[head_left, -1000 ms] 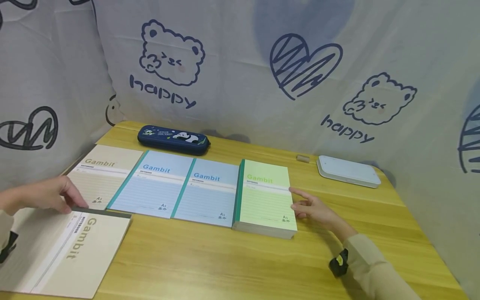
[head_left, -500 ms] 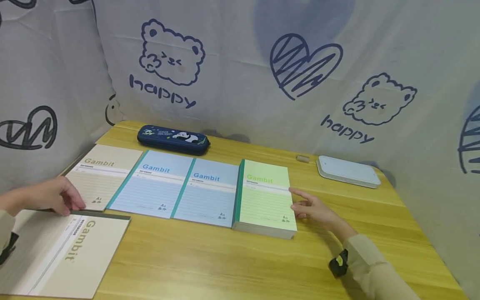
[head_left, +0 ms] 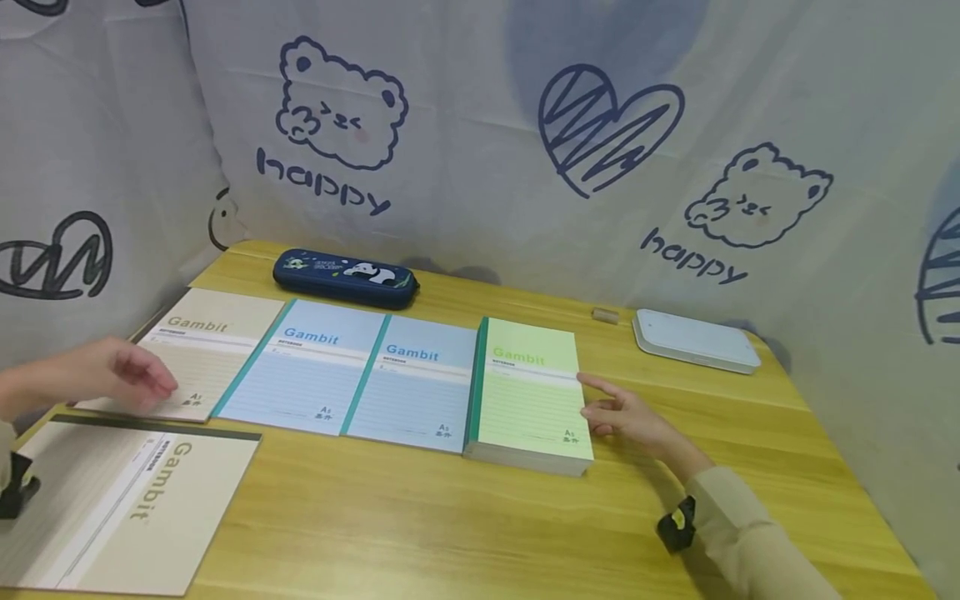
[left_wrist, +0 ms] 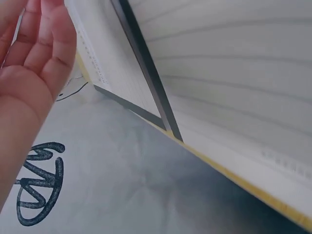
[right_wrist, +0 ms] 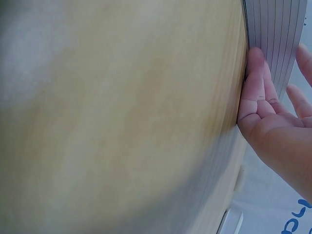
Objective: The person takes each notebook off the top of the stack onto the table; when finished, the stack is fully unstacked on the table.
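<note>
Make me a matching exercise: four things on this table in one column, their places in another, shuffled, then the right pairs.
Things:
1. green notebook stack
2. panda pencil case
3. large beige notebook
4. white flat case

Places:
A. front left corner of the table, turned sideways
B. far right, next to a small cork-like piece
C. right end of the notebook row, at the right hand
D. back edge, behind the blue notebooks

Pairs: 1-C, 2-D, 3-A, 4-B
</note>
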Demonstrator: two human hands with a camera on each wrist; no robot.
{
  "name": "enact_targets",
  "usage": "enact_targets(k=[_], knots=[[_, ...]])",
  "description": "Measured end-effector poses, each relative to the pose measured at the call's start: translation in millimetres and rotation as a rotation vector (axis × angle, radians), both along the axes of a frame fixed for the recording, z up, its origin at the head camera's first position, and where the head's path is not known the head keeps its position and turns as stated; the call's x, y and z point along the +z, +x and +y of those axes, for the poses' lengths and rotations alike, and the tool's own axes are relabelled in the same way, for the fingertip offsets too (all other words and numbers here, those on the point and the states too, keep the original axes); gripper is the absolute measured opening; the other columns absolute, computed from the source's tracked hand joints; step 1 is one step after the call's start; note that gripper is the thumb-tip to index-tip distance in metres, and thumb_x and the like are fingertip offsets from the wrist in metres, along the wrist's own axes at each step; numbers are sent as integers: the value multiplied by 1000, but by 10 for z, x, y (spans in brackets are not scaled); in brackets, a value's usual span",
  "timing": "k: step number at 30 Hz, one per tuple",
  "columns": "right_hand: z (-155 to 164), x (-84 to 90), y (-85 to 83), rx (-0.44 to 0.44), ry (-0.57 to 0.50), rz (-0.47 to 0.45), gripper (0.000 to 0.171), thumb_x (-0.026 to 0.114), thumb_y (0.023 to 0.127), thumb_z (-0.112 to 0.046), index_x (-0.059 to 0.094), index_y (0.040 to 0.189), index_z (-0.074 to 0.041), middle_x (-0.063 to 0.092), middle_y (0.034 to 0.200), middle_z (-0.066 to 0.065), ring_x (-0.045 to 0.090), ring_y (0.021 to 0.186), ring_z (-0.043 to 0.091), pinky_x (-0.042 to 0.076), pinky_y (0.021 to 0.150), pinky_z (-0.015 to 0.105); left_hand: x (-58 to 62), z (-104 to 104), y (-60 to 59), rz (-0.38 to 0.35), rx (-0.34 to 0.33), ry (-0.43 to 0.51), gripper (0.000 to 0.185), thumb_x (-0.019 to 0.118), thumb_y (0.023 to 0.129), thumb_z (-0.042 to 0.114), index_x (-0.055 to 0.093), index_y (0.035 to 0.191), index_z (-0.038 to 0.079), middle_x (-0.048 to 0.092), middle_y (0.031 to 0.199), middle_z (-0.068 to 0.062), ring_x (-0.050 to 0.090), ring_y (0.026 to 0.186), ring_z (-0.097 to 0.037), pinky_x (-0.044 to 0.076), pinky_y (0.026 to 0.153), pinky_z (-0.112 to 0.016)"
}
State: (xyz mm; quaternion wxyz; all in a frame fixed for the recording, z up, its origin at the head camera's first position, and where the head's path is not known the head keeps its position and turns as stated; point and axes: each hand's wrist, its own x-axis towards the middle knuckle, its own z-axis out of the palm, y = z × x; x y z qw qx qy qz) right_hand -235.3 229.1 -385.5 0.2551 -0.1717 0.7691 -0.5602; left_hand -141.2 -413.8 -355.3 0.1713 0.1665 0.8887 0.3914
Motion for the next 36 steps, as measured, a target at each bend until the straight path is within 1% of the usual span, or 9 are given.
enact_targets(k=[3,5,9,12,15,21,25,31,36], knots=[[-2,-8,-1,-3,-1,-1,65,54,89,-8,16,141,-1,57,92,6,55,78,13,46,70,25,23,10,-6,-39,13,95,22,60,79,-4,54,94,-19,64,86,5,58,74,-7,47,66,-20],[1,-9,1,-4,0,2,65,54,89,-8,17,141,-1,57,92,6,55,78,13,46,70,26,37,43,-13,-44,46,113,23,60,80,-3,53,96,-19,65,87,4,59,76,-7,46,67,-20],[18,-3,3,1,-1,5,65,54,89,-9,16,141,-1,57,92,6,56,79,13,46,71,26,76,196,-44,-44,198,113,28,61,82,3,54,101,-16,65,88,0,59,77,-7,46,68,-20],[23,-5,-3,0,-5,-5,66,54,89,-9,16,141,-1,57,92,6,56,80,13,46,71,26,106,324,-77,-50,264,137,31,61,82,6,53,104,-15,65,90,-3,59,79,-8,46,70,-20],[17,-6,-4,-10,-4,-13,66,55,88,-9,17,142,-2,57,93,7,56,80,14,46,71,26,131,451,-106,-28,260,141,33,61,83,6,52,106,-15,64,93,-6,60,80,-9,45,70,-20],[10,-7,-10,-15,2,-12,65,55,89,-9,17,142,-2,57,92,7,55,79,14,47,71,27,184,748,-217,10,266,114,38,63,83,14,53,110,-11,60,100,-13,56,81,-10,44,72,-21],[6,2,-15,-12,0,-7,65,55,89,-9,18,141,-2,57,90,7,55,78,14,46,70,26,188,962,-291,21,267,162,41,64,83,16,52,111,-11,60,99,-17,56,81,-13,45,73,-23],[10,7,-14,-17,4,-13,68,55,89,-9,13,143,-4,59,90,7,57,79,15,47,72,28,193,1213,-418,18,238,213,40,64,83,15,53,111,-10,59,101,-21,58,83,-16,45,75,-24],[16,9,-10,-27,11,-15,68,53,89,-8,11,142,0,59,92,8,59,80,15,47,74,29,244,1426,-525,8,226,259,36,63,83,11,53,110,-11,59,100,-20,59,82,-16,46,75,-24]])
